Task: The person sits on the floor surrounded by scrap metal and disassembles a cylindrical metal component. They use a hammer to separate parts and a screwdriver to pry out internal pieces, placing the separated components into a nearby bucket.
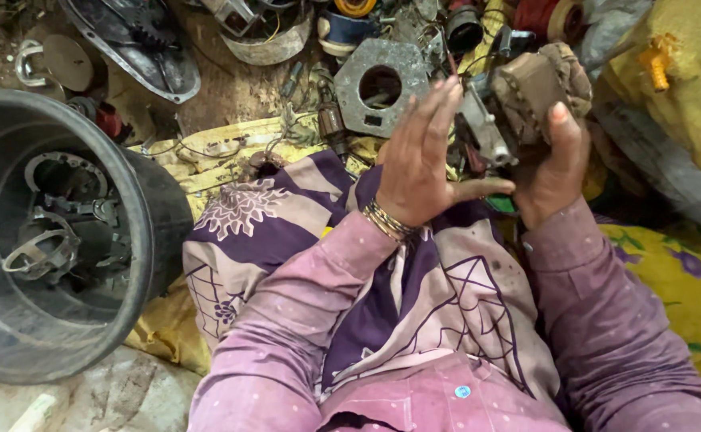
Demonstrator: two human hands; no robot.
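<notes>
The right hand (554, 172) grips a grimy brown motor part with grey metal bracket (526, 96), raised above the lap; the left hand (418, 164) is spread flat, fingers straight, against its side. The part looks whole, nothing visibly detached yet

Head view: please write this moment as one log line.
right hand: grips dirty motor part | left hand: open, flat against the part | lap: purple patterned cloth | left side: black tub holding metal pieces
</notes>
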